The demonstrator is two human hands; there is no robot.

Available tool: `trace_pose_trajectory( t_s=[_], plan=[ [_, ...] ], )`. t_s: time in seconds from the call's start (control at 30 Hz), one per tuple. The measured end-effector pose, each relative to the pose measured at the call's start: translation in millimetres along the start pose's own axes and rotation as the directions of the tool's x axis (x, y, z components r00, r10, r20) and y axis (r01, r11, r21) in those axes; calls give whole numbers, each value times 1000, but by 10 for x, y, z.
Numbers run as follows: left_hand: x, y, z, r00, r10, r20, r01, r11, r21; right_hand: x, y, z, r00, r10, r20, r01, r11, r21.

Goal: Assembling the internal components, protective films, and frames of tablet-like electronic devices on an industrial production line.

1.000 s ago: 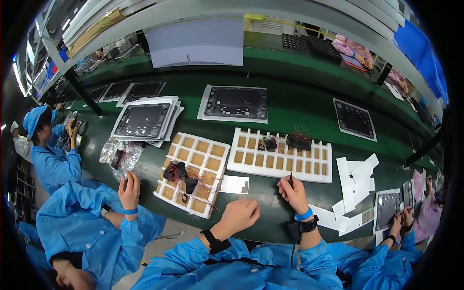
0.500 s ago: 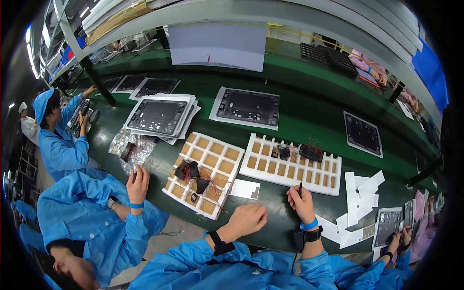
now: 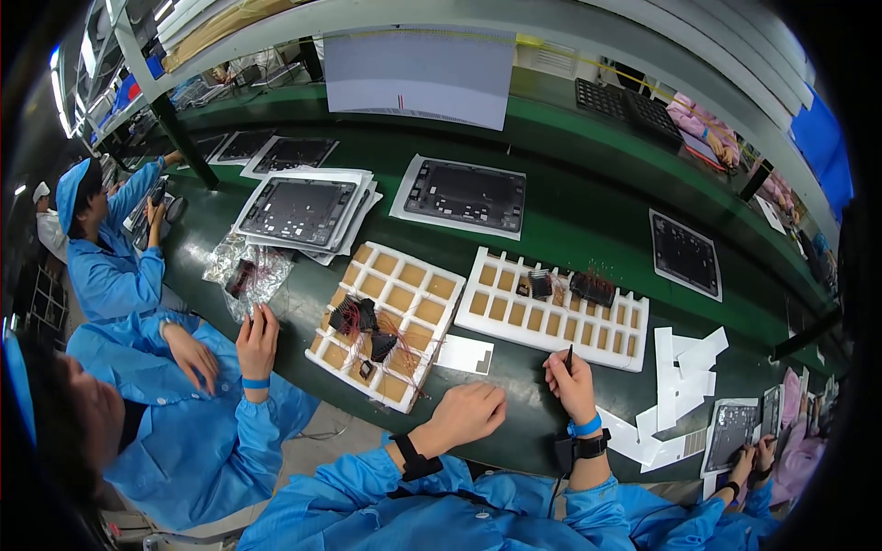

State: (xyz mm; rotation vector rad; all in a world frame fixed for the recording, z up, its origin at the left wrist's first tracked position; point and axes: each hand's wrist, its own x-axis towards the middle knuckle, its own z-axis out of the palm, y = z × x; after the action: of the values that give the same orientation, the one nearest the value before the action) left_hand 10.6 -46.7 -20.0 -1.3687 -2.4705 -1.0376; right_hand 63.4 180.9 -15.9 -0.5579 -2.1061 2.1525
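Note:
My right hand (image 3: pixel 573 386) rests on the green bench (image 3: pixel 570 225), shut on a thin dark tool (image 3: pixel 569 354) that points up toward a white compartment tray (image 3: pixel 528 317). That tray carries dark parts with red wires (image 3: pixel 593 286) at its far side. My left hand (image 3: pixel 470 413) lies on the bench with its fingers curled and nothing in it, just below a small white card (image 3: pixel 464 354). Left of the card, a second white compartment tray (image 3: pixel 404 296) holds dark wired parts (image 3: pixel 356 317).
A co-worker in a blue coat sits at my left, one hand (image 3: pixel 257 338) on the bench edge by a clear bag of parts (image 3: pixel 246 271). Dark panels in white trays (image 3: pixel 299 209) (image 3: pixel 464 195) (image 3: pixel 684 253) lie farther back. White foam pieces (image 3: pixel 684 354) lie at right.
The view has swung left and down, bringing the co-worker's head in at lower left. My hands have hardly moved on the bench.

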Motion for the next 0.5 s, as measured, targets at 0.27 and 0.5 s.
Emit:
trace_pose_trajectory(
  t_s=[0.27,0.5],
  plan=[
    [12,3,-28,1000,-12,19,12,1000,-22,15,-16,19,1000,9,-11,-9,1000,-17],
    [19,0,-8,1000,-10,11,10,1000,-16,13,-5,5,1000,14,-20,-14,999,-30]
  ],
)
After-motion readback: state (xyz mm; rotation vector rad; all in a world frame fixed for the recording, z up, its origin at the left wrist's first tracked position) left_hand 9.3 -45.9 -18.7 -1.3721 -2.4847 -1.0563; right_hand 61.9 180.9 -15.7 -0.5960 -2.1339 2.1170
